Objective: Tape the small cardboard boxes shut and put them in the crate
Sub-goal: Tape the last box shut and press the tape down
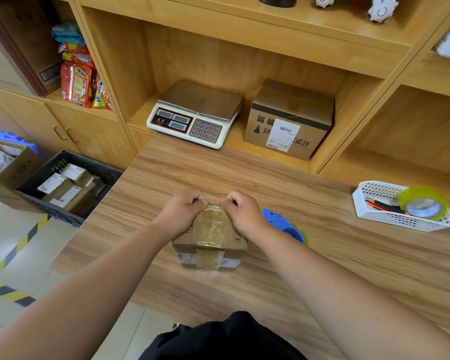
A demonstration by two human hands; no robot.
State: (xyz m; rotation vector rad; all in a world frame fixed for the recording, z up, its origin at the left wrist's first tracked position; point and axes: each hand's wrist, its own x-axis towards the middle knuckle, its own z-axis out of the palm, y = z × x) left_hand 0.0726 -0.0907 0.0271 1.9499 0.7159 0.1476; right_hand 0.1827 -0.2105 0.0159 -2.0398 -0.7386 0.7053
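A small cardboard box (210, 239) lies on the wooden table (322, 255) in front of me. A strip of clear tape (210, 227) runs over its top and down its near face. My left hand (183, 210) and my right hand (243, 213) sit on the box's far top edge, fingers curled down over it and pressing on the tape's end. A blue tape dispenser (286, 226) lies on the table just right of my right wrist. The dark crate (70, 183) stands on the floor to the left and holds several taped boxes.
A white basket (400, 219) with a tape roll (422, 202) and a cutter sits at the table's right. In the shelf niche behind stand a scale (195, 114) and a larger labelled box (289, 120). An open carton (8, 165) stands left of the crate.
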